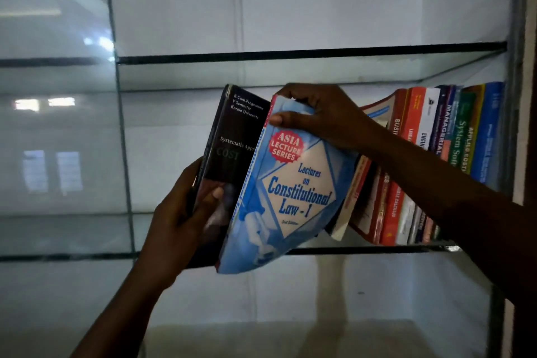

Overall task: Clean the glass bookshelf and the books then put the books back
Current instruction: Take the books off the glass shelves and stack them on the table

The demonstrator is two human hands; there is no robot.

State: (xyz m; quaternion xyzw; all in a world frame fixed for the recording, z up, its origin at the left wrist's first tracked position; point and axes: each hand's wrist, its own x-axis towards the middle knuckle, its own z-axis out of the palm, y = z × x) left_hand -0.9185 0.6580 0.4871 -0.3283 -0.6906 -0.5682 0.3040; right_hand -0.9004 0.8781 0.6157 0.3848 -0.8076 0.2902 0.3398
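Note:
My left hand [180, 224] grips a black book [232, 139] by its lower spine, thumb across the cover. Leaning against it on the right is a blue book titled "Lectures on Constitutional Law - I" [290, 192]; my right hand [322, 116] grips its top edge, thumb on the cover. Both books tilt right and hang partly in front of the middle glass shelf [377, 250]. A row of upright books [441, 154] fills the right end of that shelf, several leaning left behind the blue book.
The glass bookshelf has an upper glass shelf [290, 55] with nothing on it and a bare lower compartment [319, 314]. A vertical glass divider [122, 125] bounds the left side; a dark frame post [520, 67] stands at the right.

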